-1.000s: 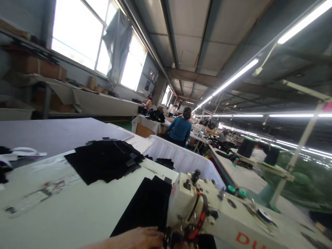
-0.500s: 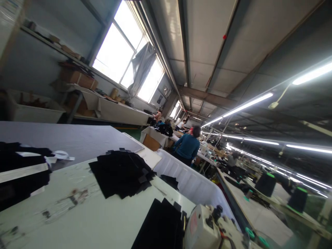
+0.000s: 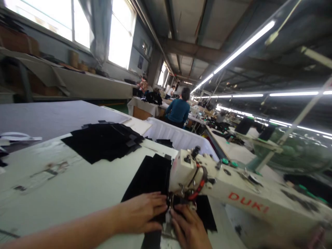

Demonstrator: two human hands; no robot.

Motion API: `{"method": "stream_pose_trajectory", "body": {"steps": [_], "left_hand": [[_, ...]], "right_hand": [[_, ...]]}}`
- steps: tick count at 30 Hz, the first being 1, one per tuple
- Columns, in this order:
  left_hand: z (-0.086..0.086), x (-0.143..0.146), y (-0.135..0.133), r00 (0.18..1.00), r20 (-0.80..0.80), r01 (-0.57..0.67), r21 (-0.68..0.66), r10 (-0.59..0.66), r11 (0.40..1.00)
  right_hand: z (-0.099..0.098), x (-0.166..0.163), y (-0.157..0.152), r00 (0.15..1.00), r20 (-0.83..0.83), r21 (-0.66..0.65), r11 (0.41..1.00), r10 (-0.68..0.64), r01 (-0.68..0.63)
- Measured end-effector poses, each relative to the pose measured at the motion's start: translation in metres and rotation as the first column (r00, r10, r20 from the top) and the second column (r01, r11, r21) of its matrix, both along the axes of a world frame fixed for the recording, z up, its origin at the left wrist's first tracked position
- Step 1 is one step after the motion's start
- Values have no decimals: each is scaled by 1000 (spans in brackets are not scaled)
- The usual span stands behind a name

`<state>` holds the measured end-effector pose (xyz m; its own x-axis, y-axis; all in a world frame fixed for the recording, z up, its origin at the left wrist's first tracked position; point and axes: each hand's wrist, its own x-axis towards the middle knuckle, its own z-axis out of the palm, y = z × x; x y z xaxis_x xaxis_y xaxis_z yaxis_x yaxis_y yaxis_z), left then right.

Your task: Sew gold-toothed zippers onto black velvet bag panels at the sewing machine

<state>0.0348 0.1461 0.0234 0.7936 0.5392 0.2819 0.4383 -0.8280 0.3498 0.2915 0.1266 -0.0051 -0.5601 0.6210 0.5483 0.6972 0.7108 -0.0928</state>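
Observation:
My left hand (image 3: 145, 212) lies on black cloth just left of the sewing machine's needle area, its fingers stretched toward the needle and the thumb apart. My right hand (image 3: 190, 226) is at the right side of the needle, with slightly bent, spread fingers resting on the work. The cream sewing machine (image 3: 223, 180) bears red lettering. Black fabric pieces (image 3: 149, 176) fan out behind my left hand and run up to the machine head. More black cloth (image 3: 206, 211) shows right of the needle. The stitching point is partly hidden by my fingers.
A stack of black cut pieces (image 3: 103, 140) lies on the pale worktable (image 3: 85, 193). Behind it stands a white plastic bin (image 3: 181, 135) with dark cloth in it. A person in a blue top (image 3: 177, 110) is farther off. A white strip (image 3: 19, 136) lies at left.
The view has levelled and dipped, bringing more of the sewing machine into sight. Both my hands, out of view before, are now at the needle on the black cloth.

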Motion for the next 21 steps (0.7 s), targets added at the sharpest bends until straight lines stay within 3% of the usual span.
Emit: {"method": "stream_pose_trajectory", "body": {"steps": [2, 8, 15, 21], "left_hand": [[-2, -2, 1, 999, -32, 3, -46, -5, 999], [-4, -8, 9, 991, -130, 11, -56, -19, 998], [1, -6, 8, 981, -192, 13, 51, -3, 999], [2, -5, 9, 986, -164, 9, 85, 5, 996]], "right_hand": [[4, 3, -5, 999, -21, -58, 998, 32, -33], [20, 0, -2, 998, -67, 9, 1000, 22, -22], [17, -1, -4, 996, -67, -47, 997, 62, -66], [13, -5, -3, 997, -42, 7, 998, 58, -57]]}}
